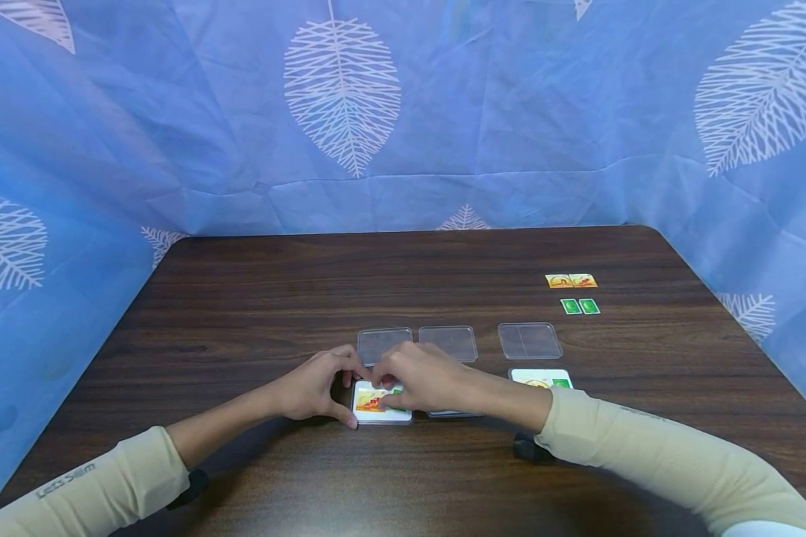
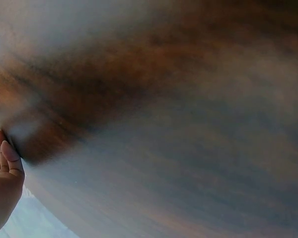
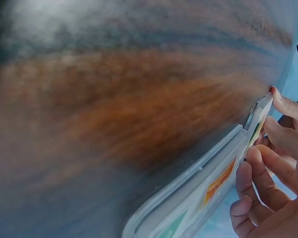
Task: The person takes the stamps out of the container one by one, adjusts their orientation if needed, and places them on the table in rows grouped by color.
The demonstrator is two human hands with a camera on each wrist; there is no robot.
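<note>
A white card in a clear case (image 1: pixel 382 418) lies at the table's centre, with an orange picture piece (image 1: pixel 369 401) and a partly hidden green piece (image 1: pixel 396 389) on it. My left hand (image 1: pixel 319 384) holds the case's left side, thumb at the near corner and fingers at the far one; in the left wrist view the hand (image 2: pixel 7 183) shows only at the edge. My right hand (image 1: pixel 423 377) reaches over the card, thumb and forefinger on either side of the green piece. In the right wrist view, the right hand's fingers (image 3: pixel 260 171) are bent over the card.
Three clear lids (image 1: pixel 384 343) (image 1: pixel 447 344) (image 1: pixel 530 341) lie in a row behind. A second case (image 1: pixel 453 414) is mostly under my right forearm, and another card (image 1: pixel 540 375) lies to its right. Two orange pieces (image 1: pixel 571 281) and two green pieces (image 1: pixel 580 306) lie at the back right.
</note>
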